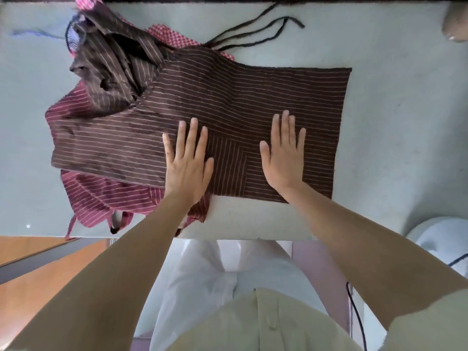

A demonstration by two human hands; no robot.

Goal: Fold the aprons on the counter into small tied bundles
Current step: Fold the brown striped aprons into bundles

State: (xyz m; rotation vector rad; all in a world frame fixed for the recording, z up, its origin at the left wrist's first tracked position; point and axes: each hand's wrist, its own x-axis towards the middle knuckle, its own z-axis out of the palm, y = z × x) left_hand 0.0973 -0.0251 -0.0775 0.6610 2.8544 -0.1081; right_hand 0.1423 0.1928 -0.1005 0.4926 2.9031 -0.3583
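A dark brown apron with thin pale stripes (253, 97) lies spread flat on the pale counter (392, 148). My left hand (187, 158) and my right hand (285, 153) press flat on it side by side, fingers straight. Its black ties (255, 38) trail across the counter at the back. To the left the brown cloth bunches into a crumpled heap (111, 67). A red striped apron (106, 196) lies under it, reaching the counter's front edge. A pink checked cloth (172, 36) shows behind the heap.
The counter's front edge (253, 238) runs just before my body. A white rounded object (440, 239) sits at the right front corner with a black cable (357, 315) below. Another person's fingertip (454, 29) shows at the far right. Orange floor lies lower left.
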